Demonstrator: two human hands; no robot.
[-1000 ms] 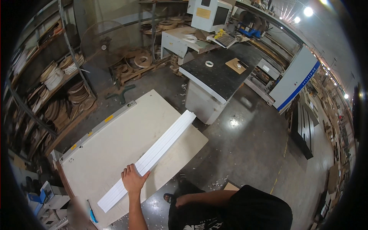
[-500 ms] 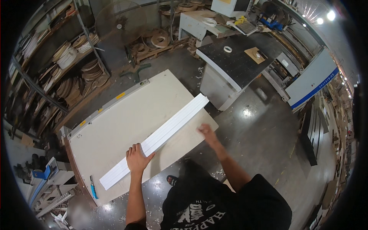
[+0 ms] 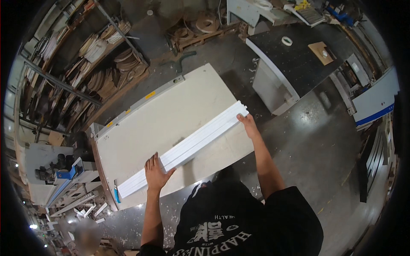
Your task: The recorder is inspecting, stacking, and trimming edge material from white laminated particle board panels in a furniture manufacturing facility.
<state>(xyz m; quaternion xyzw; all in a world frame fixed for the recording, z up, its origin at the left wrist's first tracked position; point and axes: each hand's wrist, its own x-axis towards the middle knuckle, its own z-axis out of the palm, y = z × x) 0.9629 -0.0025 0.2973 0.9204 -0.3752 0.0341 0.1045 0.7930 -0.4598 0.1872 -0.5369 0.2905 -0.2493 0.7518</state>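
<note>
A bundle of long white strips (image 3: 200, 137) lies slantwise across the pale tabletop (image 3: 171, 113). My left hand (image 3: 157, 174) spans the bundle towards its left end, fingers over the far edge and thumb spread along the near side. At the right end, my right hand (image 3: 248, 124) grips the strips from the near side, its thumb on top and the other fingers partly hidden. A blue utility knife (image 3: 116, 193) rests by the table's left edge, close to the bundle's left end.
A long metal level (image 3: 139, 103) with yellow marks runs along the table's far edge. Beyond the right corner stands a black-topped machine table (image 3: 294, 55) with a tape roll (image 3: 287, 41). Shelves of coiled edging (image 3: 96, 49) rise at the far left; a blue-and-grey machine (image 3: 70, 179) is nearer.
My right hand has come in from above the near right edge of the table and closed on the strips' right end. My left hand stays on the bundle. The view has shifted.
</note>
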